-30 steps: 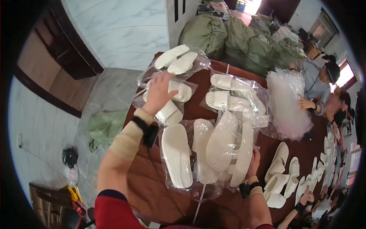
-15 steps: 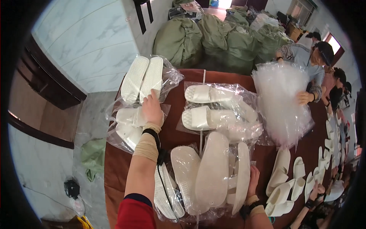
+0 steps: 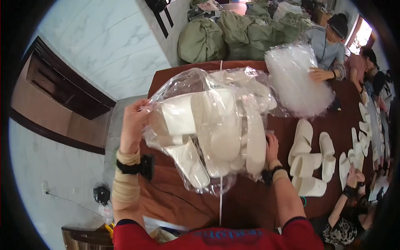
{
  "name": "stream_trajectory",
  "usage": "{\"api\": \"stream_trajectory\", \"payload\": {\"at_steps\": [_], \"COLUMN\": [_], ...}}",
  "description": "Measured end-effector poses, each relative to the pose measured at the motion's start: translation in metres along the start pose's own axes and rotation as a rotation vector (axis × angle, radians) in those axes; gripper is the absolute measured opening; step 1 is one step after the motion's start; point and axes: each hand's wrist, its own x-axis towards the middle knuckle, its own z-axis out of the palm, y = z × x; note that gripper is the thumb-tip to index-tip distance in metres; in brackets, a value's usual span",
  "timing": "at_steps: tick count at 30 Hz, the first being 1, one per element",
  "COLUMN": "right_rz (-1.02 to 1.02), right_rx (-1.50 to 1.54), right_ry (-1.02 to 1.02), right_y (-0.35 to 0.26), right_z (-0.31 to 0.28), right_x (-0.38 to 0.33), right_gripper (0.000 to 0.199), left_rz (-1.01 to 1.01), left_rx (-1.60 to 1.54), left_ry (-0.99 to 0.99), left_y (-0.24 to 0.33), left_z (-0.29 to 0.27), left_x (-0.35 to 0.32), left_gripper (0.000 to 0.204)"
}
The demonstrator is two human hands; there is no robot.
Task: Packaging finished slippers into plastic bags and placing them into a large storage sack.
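Note:
My left hand grips the left edge of a heap of clear plastic bags with white slippers and holds it raised above the brown table. My right hand presses against the right underside of the same heap, partly hidden by it. Several bagged pairs are bunched together in the lifted bundle.
Loose white slippers lie on the table to the right. A stack of clear bags sits at the far right under another person's hand. Another person's arm reaches in at lower right. Green sacks stand behind the table.
The bagged slippers lay spread flat on the table before; now both hands have gathered them into one bundle and raised it toward me.

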Motion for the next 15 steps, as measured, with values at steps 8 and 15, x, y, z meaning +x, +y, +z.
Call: {"api": "stream_trajectory", "payload": {"at_steps": [8,15], "right_rz": [0.256,0.287], "right_rx": [0.579,0.461], "right_ry": [-0.042,-0.183], "right_y": [-0.091,-0.043], "right_z": [-0.128,-0.142], "right_x": [-0.039,-0.195], "right_gripper": [0.027,0.016], "left_rz": [-0.491,0.370], "left_rx": [-0.187,0.711], "left_ry": [-0.435,0.042], "left_y": [-0.021,-0.198], "left_z": [0.047,0.078], "left_x": [-0.156,-0.265], "left_gripper": [0.023,0.055]}}
